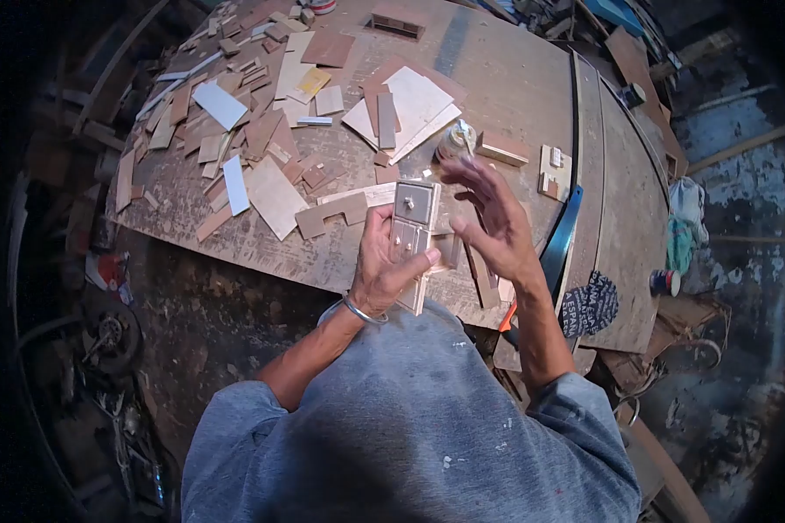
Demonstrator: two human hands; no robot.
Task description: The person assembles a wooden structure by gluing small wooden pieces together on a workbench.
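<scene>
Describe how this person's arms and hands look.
The left hand and right hand are both gloveless. A silver-coloured bangle circles the left wrist; none shows on the right. The grey-blue shirt, flecked with pale spots, has short sleeves.

A broad, scuffed wooden worktable [519, 87] catches the light above a dark, stained floor [205, 336], cluttered at left.

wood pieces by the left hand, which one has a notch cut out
The brown piece just left of the left hand, with a rectangular notch in its near edge; the pale panel on its left has straight, uncut edges.
</scene>
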